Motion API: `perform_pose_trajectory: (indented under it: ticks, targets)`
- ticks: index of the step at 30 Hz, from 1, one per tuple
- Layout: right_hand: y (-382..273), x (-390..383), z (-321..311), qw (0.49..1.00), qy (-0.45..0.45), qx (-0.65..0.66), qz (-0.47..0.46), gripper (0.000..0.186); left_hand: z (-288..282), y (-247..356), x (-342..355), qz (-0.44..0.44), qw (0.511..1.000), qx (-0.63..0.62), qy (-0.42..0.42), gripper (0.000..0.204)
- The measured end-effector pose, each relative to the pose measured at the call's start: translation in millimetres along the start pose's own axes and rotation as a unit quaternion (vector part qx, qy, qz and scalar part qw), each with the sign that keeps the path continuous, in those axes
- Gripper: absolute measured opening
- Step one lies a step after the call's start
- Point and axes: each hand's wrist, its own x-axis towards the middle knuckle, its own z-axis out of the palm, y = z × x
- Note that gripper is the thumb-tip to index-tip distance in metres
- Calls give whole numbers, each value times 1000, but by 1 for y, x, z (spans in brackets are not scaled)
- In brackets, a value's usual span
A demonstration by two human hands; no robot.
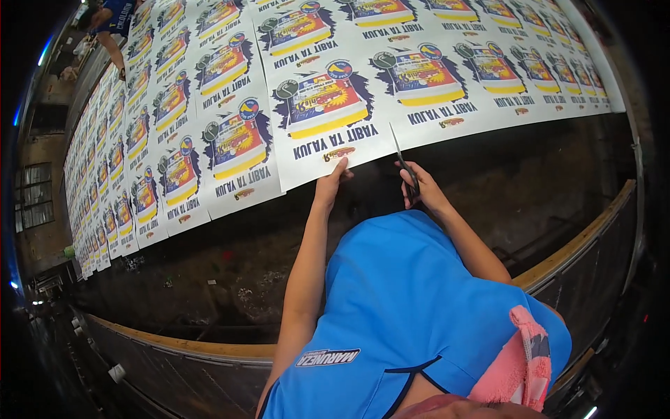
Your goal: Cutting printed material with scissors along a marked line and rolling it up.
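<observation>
- Sheet: one, white, thin, smooth and flexible; spreads ahead of both hands. Its near edge is at the left hand. Matching prints in red, yellow, blue and purple repeat in rows, too many to count reliably.
- Strips: several, same white stock and prints, long and narrow, to the left of the left hand. Lower ends are stepped; exact number cannot be told.
- Dark surface: one, mottled, below both hands; material cannot be told.
- Shirt: one, bright blue fabric, dark-trimmed collar, one dark patch; behind and between the hands.
- Rail: two lengths visible, yellowish and wood-like, one behind each forearm.
- Co-worker: one, in dark blue, well apart from the left hand, beyond its far-left side.
- Towel: one, pink, fuzzy, folded; behind the right hand, on the shoulder.
- Left hand: one, bare, pinching the sheet's near edge, thumb on top.
- Right hand: one, bare, just right of the left, fingers closed around the scissors' handles.
- Scissors: one pair, black handles, slim pointed metal blade reaching forward of the right hand over the sheet's edge; second blade not made out.
</observation>
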Motion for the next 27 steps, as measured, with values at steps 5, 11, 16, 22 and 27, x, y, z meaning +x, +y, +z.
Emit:
perform_pose_trajectory:
  ticks: [5,11,16,22,27]
  targets:
    - [8,-6,9,999,42,16,-23,55,-2,-4,-6,-17,1000,18,-4,25]
    - [-12,57,5,997,60,39,-25,62,-2,8,-8,-17,999,41,6,23]
    - [-30,155,-22,987,83,-27,-134,59,13,34,-15,-64,997,49,12,25]
    - [-99,275,-44,981,58,-85,-163,55,16,71,-24,-97,992,84,6,22]
    - [-169,364,-47,989,44,-86,-115,60,15,89,-29,-131,990,38,31,23]
